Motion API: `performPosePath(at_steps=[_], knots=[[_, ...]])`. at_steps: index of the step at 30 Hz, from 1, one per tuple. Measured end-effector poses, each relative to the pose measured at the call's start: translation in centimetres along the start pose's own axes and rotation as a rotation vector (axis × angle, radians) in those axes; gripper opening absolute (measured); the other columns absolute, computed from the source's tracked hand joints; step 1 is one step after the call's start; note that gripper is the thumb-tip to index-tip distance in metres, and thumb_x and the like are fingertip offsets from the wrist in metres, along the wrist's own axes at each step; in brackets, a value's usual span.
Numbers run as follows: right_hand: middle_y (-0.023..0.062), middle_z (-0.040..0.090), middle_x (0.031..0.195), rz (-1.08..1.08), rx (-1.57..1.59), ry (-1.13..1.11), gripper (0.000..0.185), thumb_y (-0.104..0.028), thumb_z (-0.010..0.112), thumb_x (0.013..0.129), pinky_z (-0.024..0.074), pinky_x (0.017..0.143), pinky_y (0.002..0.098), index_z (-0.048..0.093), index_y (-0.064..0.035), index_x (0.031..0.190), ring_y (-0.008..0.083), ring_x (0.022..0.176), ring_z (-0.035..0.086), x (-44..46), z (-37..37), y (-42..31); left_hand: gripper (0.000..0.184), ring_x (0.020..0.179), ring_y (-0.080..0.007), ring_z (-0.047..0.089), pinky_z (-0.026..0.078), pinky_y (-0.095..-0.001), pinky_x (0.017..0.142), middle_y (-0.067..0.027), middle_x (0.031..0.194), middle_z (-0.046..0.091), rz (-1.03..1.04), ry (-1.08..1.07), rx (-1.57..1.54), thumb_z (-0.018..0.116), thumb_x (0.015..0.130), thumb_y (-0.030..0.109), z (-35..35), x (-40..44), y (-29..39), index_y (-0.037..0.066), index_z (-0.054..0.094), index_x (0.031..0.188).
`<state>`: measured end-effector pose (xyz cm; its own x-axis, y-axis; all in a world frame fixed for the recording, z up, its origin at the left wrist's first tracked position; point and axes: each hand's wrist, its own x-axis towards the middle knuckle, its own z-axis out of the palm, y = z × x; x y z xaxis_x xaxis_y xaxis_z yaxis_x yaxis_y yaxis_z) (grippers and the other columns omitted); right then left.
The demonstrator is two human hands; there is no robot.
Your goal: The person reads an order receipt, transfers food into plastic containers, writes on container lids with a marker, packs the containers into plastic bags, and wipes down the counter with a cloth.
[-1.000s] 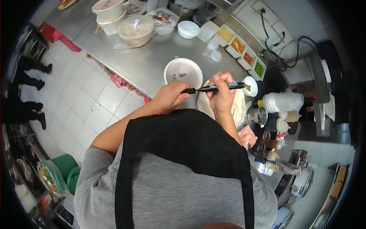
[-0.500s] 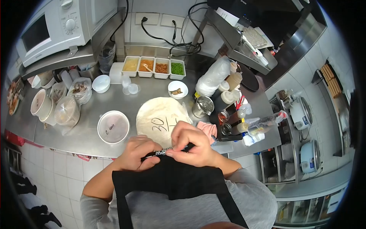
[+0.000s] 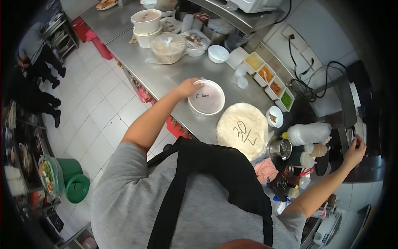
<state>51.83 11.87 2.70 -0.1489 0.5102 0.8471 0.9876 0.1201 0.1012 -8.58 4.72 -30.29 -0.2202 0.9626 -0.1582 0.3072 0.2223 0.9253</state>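
My left hand point(image 3: 191, 88) is closed on the near-left rim of a round white tub point(image 3: 206, 98), its lid marked in black. The tub stands on the steel counter. Out to the far right, my right hand point(image 3: 355, 152) reaches up to a metal shelf, fingers pinched around a dark marker point(image 3: 354, 132) that shows only in part. Between my arms lies a large, round, pale wrapped bundle point(image 3: 242, 130) with "30" and a letter written on it.
Stacked white tubs point(image 3: 146, 23) and a bagged container point(image 3: 168, 47) stand at the far left. Trays of toppings point(image 3: 265, 75) line the back. A metal pot point(image 3: 280, 148), a pink cloth point(image 3: 266, 170) and bottles point(image 3: 306, 159) crowd the right. Other people point(image 3: 37, 79) stand at left.
My hands have parted from the marker held before my chest: the left went to the tub, the right out to the shelf with the marker. The view has turned left.
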Motion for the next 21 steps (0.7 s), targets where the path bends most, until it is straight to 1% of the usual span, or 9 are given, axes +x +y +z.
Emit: performPosePath(at_steps=[3,4,7,9,11,12,13,17,21], knots=[[0.0099,0.06,0.1,0.022,-0.007,-0.083,0.028,-0.03,0.055,0.089,0.0446,0.081,0.0336,0.065,-0.0089,0.105,0.0254,0.096,0.058,0.6,2.8,1.0,0.025,0.085,-0.0148,0.056,0.045,-0.0316,0.076,-0.0047,0.089,0.062,-0.033,0.106,-0.42,0.053,0.091,0.025,1.2,-1.3,-1.1,0.004,0.062,0.101],[0.0102,0.06,0.105,0.077,0.029,-0.025,0.033,-0.036,0.053,0.09,0.0443,0.082,0.0345,0.065,-0.0108,0.107,0.0258,0.097,0.058,0.4,2.6,0.0,0.02,0.076,-0.0134,0.053,0.045,-0.0311,0.07,-0.0017,0.081,0.059,0.02,0.195,-0.463,0.05,0.092,0.021,1.4,-1.3,-1.6,0.004,0.061,0.095],[0.0106,0.059,0.107,0.146,0.057,0.121,0.034,-0.038,0.054,0.089,0.0441,0.083,0.0347,0.065,-0.0112,0.108,0.0264,0.098,0.057,-0.2,1.5,-2.6,0.02,0.077,-0.0137,0.054,0.045,-0.0314,0.071,-0.0026,0.083,0.06,-0.058,0.348,-0.558,0.05,0.092,0.019,-1.4,-0.3,-1.5,0.003,0.061,0.096],[0.0108,0.059,0.107,0.055,-0.002,0.213,0.03,-0.032,0.057,0.088,0.0428,0.086,0.035,0.065,-0.0095,0.107,0.0256,0.1,0.056,-0.4,0.6,-3.6,0.02,0.08,-0.0146,0.054,0.045,-0.031,0.073,-0.0047,0.087,0.06,0.013,0.448,-0.583,0.05,0.091,0.017,-6.0,1.8,-0.8,0.002,0.061,0.1],[0.0108,0.059,0.107,-0.032,0.002,0.336,0.026,-0.027,0.059,0.088,0.0421,0.087,0.0351,0.065,-0.0091,0.106,0.0254,0.101,0.055,-0.2,-0.2,-3.7,0.022,0.083,-0.0157,0.055,0.045,-0.031,0.076,-0.0069,0.09,0.061,0.128,0.573,-0.59,0.05,0.09,0.015,-11.1,2.5,2.7,0.0,0.061,0.102],[0.0106,0.058,0.109,0.011,0.007,0.359,0.022,-0.021,0.061,0.087,0.0413,0.088,0.0351,0.065,-0.0079,0.104,0.025,0.103,0.053,-0.2,-1.0,-4.9,0.021,0.081,-0.0155,0.055,0.044,-0.0304,0.073,-0.007,0.088,0.061,0.186,0.67,-0.586,0.05,0.089,0.014,-13.4,3.7,3.7,-0.001,0.061,0.099],[0.0107,0.057,0.111,-0.006,0.011,0.378,0.02,-0.019,0.061,0.087,0.0406,0.089,0.0345,0.065,-0.007,0.102,0.0247,0.105,0.052,0.1,-2.0,-5.8,0.02,0.079,-0.0153,0.055,0.044,-0.0298,0.07,-0.0071,0.086,0.062,0.235,0.768,-0.588,0.051,0.088,0.012,-15.4,5.0,4.1,-0.002,0.062,0.097],[0.0101,0.057,0.111,-0.043,0.043,0.473,0.015,-0.013,0.061,0.085,0.0388,0.091,0.0337,0.064,-0.0052,0.098,0.0238,0.105,0.052,2.3,-5.7,-10.4,0.022,0.079,-0.018,0.057,0.046,-0.0318,0.072,-0.0117,0.087,0.063,0.23,0.892,-0.483,0.051,0.088,0.013,-21.0,10.2,2.2,-0.004,0.061,0.097],[0.0096,0.058,0.109,-0.128,0.091,0.525,0.013,-0.01,0.061,0.084,0.0384,0.092,0.0327,0.064,-0.0038,0.096,0.0235,0.104,0.052,5.4,-8.5,-14.4,0.028,0.083,-0.0208,0.059,0.046,-0.0331,0.076,-0.0138,0.091,0.063,0.077,0.887,-0.375,0.051,0.09,0.02,-21.2,12.6,-1.2,-0.005,0.061,0.099]])
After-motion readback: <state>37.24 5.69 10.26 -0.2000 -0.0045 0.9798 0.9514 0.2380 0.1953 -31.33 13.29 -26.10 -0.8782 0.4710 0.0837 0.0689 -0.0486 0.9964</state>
